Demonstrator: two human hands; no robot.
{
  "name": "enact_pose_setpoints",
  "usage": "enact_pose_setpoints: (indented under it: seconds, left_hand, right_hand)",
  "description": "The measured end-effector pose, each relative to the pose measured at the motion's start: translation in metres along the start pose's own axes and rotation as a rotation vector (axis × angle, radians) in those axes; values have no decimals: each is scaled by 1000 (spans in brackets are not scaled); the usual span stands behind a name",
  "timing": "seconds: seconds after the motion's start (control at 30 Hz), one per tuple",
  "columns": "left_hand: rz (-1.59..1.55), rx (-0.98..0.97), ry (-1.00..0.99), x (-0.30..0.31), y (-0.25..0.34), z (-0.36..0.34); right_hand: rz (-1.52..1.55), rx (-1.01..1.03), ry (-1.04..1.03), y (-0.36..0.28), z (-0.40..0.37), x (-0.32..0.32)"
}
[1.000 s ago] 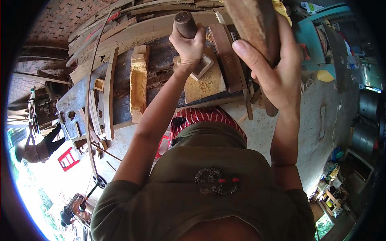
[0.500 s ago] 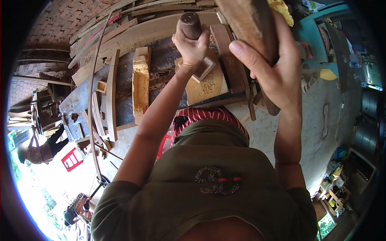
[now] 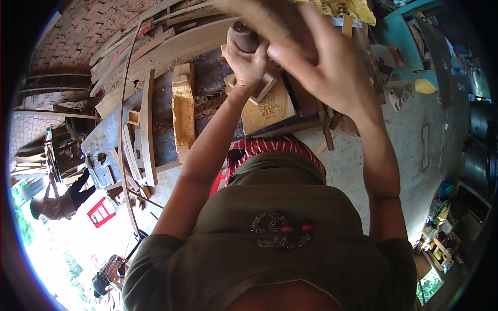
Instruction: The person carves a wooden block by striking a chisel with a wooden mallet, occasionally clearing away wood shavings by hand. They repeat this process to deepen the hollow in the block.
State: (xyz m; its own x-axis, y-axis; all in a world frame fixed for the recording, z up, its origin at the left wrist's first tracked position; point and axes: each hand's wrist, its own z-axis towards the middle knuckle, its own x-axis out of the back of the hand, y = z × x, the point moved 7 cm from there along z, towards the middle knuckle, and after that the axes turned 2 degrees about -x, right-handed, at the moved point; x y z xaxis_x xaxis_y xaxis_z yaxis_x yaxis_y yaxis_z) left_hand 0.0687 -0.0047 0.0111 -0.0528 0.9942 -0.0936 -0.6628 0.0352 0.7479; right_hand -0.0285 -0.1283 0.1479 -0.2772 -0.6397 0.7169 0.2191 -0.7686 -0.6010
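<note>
My left hand [image 3: 248,65] is wrapped round a dark upright handle [image 3: 245,37], held above a small square wooden frame [image 3: 265,88]. The lower end of the handle is hidden by the hand. Under the frame lies a pale wooden block [image 3: 267,111] with shavings on it. My right hand [image 3: 332,67], blurred, grips a thick brown wooden piece [image 3: 275,18] at the top of the view, close to the handle's top; whether they touch is unclear.
A hollowed wooden block [image 3: 183,111] and long boards [image 3: 148,127] lie on the dark workbench [image 3: 161,109]. A yellow bag [image 3: 353,10] is at the top. A person [image 3: 59,205] is at far left, near a red stool [image 3: 101,212]; another [image 3: 109,274] is below.
My right hand and the wooden piece have moved left, towards the handle. My left hand keeps its grip in nearly the same place. The view has shifted slightly.
</note>
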Motion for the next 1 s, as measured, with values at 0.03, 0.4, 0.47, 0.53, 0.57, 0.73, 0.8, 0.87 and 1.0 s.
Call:
enact_pose_setpoints:
  seconds: [0.03,0.4,0.47,0.53,0.57,0.73,0.8,0.87,1.0]
  left_hand:
    - [5,19,-25,1,-5,-3]
    - [-273,431,369,66,-51,22]
    - [-207,482,353,69,-53,21]
    - [-263,432,305,65,-41,24]
    - [-286,434,282,60,-37,25]
    - [-330,325,224,30,-24,27]
    - [-293,330,181,20,-25,20]
    - [-293,343,155,15,-30,12]
    - [-247,368,105,11,-27,1]
  right_hand:
    - [-135,-161,-215,10,-5,-17]
    - [-114,-231,-126,37,-49,-18]
    - [-93,-263,-101,41,-52,-11]
    - [-49,-264,-40,40,-53,-2]
    - [-38,-229,15,35,-53,3]
    - [17,-219,47,27,-47,8]
    - [11,-212,40,25,-43,8]
    - [130,-168,59,22,-39,8]
    - [155,-75,105,-15,-20,32]
